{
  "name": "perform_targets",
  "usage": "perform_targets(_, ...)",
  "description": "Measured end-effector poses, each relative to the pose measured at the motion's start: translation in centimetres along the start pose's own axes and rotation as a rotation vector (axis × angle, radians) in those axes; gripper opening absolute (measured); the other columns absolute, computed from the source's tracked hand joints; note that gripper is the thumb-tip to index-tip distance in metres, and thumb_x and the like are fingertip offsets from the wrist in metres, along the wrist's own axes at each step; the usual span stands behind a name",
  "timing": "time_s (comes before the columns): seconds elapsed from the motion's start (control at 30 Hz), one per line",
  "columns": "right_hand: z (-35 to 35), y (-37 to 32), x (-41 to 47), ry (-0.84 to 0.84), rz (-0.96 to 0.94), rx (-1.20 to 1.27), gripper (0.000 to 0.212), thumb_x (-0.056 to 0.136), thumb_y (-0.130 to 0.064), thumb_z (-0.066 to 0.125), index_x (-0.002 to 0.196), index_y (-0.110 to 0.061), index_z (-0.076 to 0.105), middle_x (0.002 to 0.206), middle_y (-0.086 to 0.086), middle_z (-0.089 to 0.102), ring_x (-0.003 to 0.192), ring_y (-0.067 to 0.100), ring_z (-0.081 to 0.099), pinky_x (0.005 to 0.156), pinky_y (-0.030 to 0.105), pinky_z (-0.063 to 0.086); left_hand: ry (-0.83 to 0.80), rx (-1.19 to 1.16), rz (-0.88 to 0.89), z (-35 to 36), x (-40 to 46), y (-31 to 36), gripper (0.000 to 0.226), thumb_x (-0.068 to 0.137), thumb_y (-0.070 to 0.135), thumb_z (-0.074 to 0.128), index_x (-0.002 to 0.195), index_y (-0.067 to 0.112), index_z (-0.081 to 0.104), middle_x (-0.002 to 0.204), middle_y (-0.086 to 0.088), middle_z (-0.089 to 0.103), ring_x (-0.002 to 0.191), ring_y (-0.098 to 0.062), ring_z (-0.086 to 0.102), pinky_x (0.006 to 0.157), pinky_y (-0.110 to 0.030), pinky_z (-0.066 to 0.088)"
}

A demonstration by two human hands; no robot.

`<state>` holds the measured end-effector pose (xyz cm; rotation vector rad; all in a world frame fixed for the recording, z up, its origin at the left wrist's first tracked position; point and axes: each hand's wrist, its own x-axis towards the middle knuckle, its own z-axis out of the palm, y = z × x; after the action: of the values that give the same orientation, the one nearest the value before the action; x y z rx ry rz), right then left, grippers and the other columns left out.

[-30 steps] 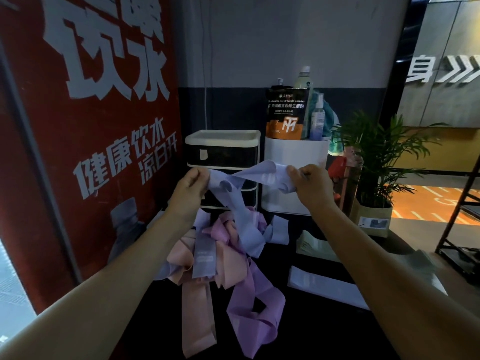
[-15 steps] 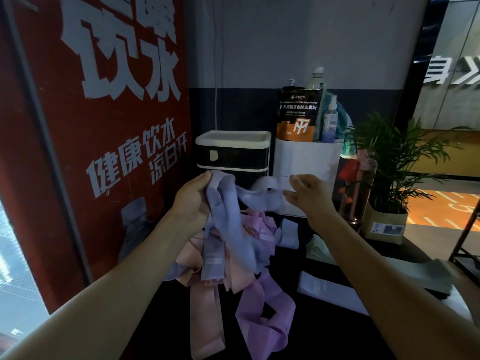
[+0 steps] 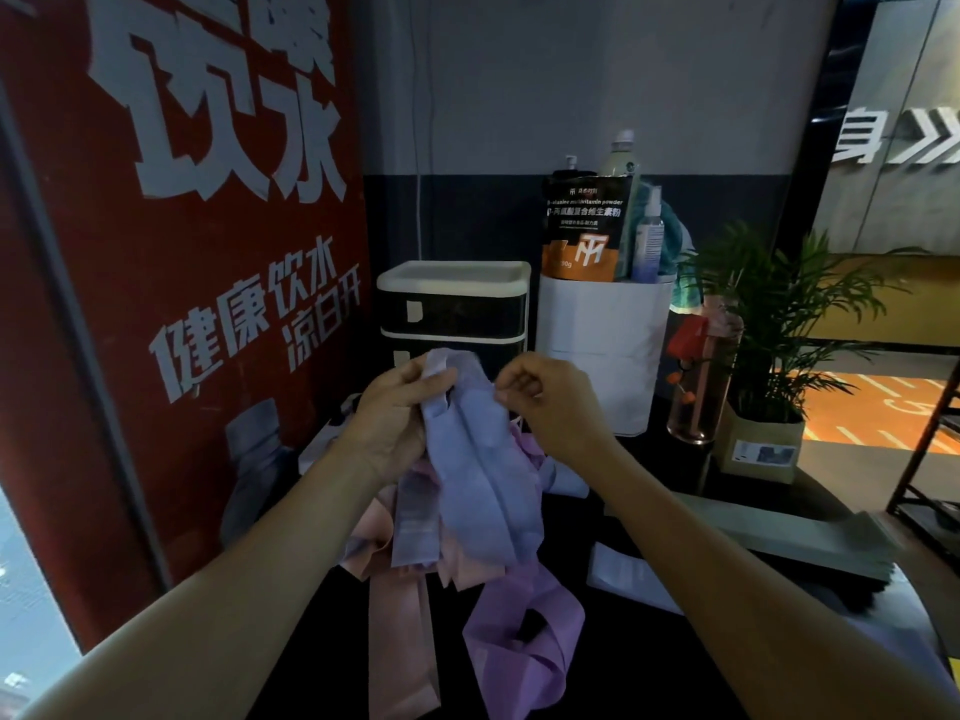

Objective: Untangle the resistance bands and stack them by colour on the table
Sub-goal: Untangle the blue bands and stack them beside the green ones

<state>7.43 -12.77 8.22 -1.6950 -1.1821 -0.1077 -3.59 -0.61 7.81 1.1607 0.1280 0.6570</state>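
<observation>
A lavender-blue resistance band (image 3: 483,459) hangs folded in front of me, above the black table (image 3: 649,662). My left hand (image 3: 400,407) grips its upper left edge. My right hand (image 3: 545,402) pinches its upper right edge, close beside the left hand. Under the band lies a tangled heap: a purple band (image 3: 519,636) looped at the front, a pink band (image 3: 400,641) trailing toward me. A pale band (image 3: 628,574) lies flat on the table to the right, and grey-green bands (image 3: 769,532) lie beyond it.
A red poster panel (image 3: 182,304) stands on the left. A white and black drawer box (image 3: 457,309) and a white bin (image 3: 602,345) holding bottles stand at the back. A clear bottle (image 3: 701,376) and a potted plant (image 3: 774,356) are at the right.
My right hand has moved left and taken hold of the band next to my left hand. The stretched band has been brought together and now hangs folded. The view has shifted slightly.
</observation>
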Motion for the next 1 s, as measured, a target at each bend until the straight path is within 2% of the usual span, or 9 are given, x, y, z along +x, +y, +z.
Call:
perform_targets(0.1,-1.1,1.0,0.4,0.092,0.004,0.020,0.012,0.083,0.005,0.060,0.080,-0.005,0.064,0.076,0.001,0.062,0.064,0.000,0.056,0.063,0.009,0.045,0.230,0.216,-0.001,-1.4,0.5,-0.3,0.016,0.091,0.000,0.050,0.092,0.008,0.064,0.086,-0.011,0.068,0.084,-0.024,0.064,0.074,-0.032,0.053)
perform_targets(0.2,-1.7,2.0,0.6,0.172,0.073,0.138,0.015,0.084,0.008,0.058,0.086,-0.004,0.066,0.076,0.003,0.061,0.072,0.017,0.057,0.073,0.028,0.051,0.310,0.291,-0.039,-2.4,0.9,-0.8,0.017,0.093,0.004,0.050,0.103,0.003,0.063,0.101,-0.019,0.064,0.093,-0.033,0.060,0.083,-0.039,0.050)
perform_targets(0.33,-1.0,2.2,0.3,0.140,0.074,0.086,0.018,0.088,0.006,0.053,0.090,-0.005,0.067,0.074,-0.009,0.058,0.067,0.002,0.054,0.062,0.010,0.045,0.358,0.263,-0.163,-1.5,1.1,-1.1,0.014,0.092,0.014,0.048,0.081,0.012,0.056,0.077,-0.006,0.056,0.067,-0.019,0.054,0.064,-0.030,0.046)
perform_targets(0.5,-0.5,2.9,0.0,0.035,0.059,-0.074,0.024,0.089,0.004,0.048,0.088,-0.006,0.070,0.082,-0.004,0.062,0.071,0.009,0.055,0.067,0.015,0.042,0.329,0.192,-0.308,-0.9,0.8,-1.7,0.029,0.099,0.029,0.041,0.085,0.010,0.058,0.087,-0.011,0.059,0.080,-0.024,0.057,0.081,-0.037,0.047)
perform_targets(0.63,0.5,2.4,-0.8,0.047,-0.190,-0.222,0.016,0.088,0.000,0.055,0.091,-0.003,0.070,0.092,-0.001,0.053,0.080,0.009,0.052,0.070,0.003,0.036,0.381,0.216,-0.284,0.0,1.0,-2.1,0.027,0.097,0.031,0.046,0.092,0.007,0.055,0.081,-0.009,0.058,0.072,-0.020,0.057,0.067,-0.032,0.048)
perform_targets(0.77,1.4,1.3,-1.2,-0.101,-0.213,-0.212,0.025,0.088,-0.020,0.063,0.107,-0.003,0.064,0.103,0.005,0.054,0.085,0.010,0.049,0.070,0.003,0.034,0.285,0.145,-0.304,0.3,1.0,-2.0,0.041,0.098,0.034,0.044,0.132,0.011,0.050,0.120,-0.016,0.060,0.109,-0.029,0.059,0.092,-0.038,0.049)
perform_targets(0.87,1.8,1.4,-1.1,-0.144,-0.070,-0.175,0.029,0.089,-0.021,0.062,0.110,-0.003,0.059,0.100,0.004,0.054,0.083,0.010,0.047,0.065,-0.001,0.033,0.209,0.121,-0.265,0.8,0.5,-1.8,0.034,0.097,0.030,0.046,0.128,0.019,0.054,0.119,-0.017,0.062,0.112,-0.030,0.059,0.094,-0.036,0.047)
perform_targets(0.93,2.0,1.2,-1.2,-0.162,-0.051,-0.161,0.020,0.087,-0.016,0.063,0.101,-0.001,0.058,0.086,0.003,0.055,0.075,0.014,0.048,0.063,0.007,0.036,0.166,0.198,-0.241,0.8,0.2,-1.8,0.019,0.096,0.025,0.048,0.108,0.025,0.062,0.105,-0.014,0.066,0.099,-0.027,0.062,0.094,-0.036,0.047)
perform_targets(1.0,1.9,1.4,-1.1,-0.103,-0.069,-0.201,0.007,0.086,-0.006,0.061,0.086,0.001,0.059,0.072,0.004,0.056,0.064,0.017,0.050,0.063,0.028,0.045,0.232,0.305,-0.220,0.0,0.2,-1.8,0.016,0.095,0.022,0.051,0.104,0.020,0.064,0.097,-0.013,0.066,0.089,-0.024,0.063,0.088,-0.037,0.049)
